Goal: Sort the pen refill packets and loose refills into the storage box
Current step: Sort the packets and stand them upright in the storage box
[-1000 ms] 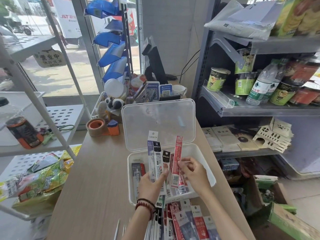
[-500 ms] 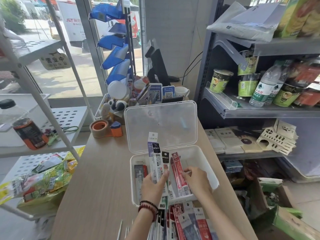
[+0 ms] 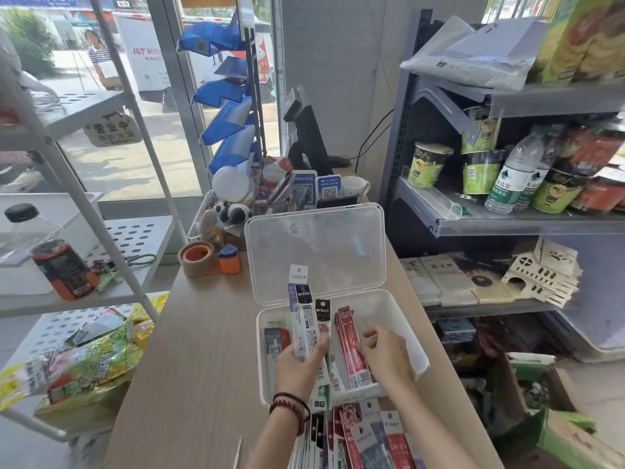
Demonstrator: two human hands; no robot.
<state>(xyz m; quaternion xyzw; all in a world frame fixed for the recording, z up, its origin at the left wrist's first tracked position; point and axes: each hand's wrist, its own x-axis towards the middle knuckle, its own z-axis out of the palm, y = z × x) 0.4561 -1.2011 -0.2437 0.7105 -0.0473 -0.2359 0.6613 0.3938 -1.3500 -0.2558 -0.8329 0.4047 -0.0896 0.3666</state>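
A clear plastic storage box point(image 3: 411, 319) stands open on the wooden counter, its lid point(image 3: 316, 248) tilted up at the back. My left hand point(image 3: 299, 365) grips a fan of upright refill packets point(image 3: 302, 319), white, purple and black, above the box's left half. My right hand point(image 3: 384, 350) is inside the box, its fingertips pinching the red refill packets point(image 3: 351, 346) that lie slanted there. A grey and red packet point(image 3: 275, 340) lies at the box's left end. More refill packets point(image 3: 358, 438) are piled on the counter in front of the box. A loose white refill point(image 3: 236, 451) lies left of my forearm.
Behind the box stand a tape roll point(image 3: 196, 257), an orange dispenser point(image 3: 230, 258), a tray of trinkets point(image 3: 233, 211), QR signs point(image 3: 326, 187) and a mug point(image 3: 355, 186). A grey shelf point(image 3: 507, 221) with cups and bottles is on the right, a white rack point(image 3: 101, 231) with snacks on the left.
My right hand has brought the red packets down from upright in the air into the box, where they lie slanted. My left hand keeps holding its fan of packets.
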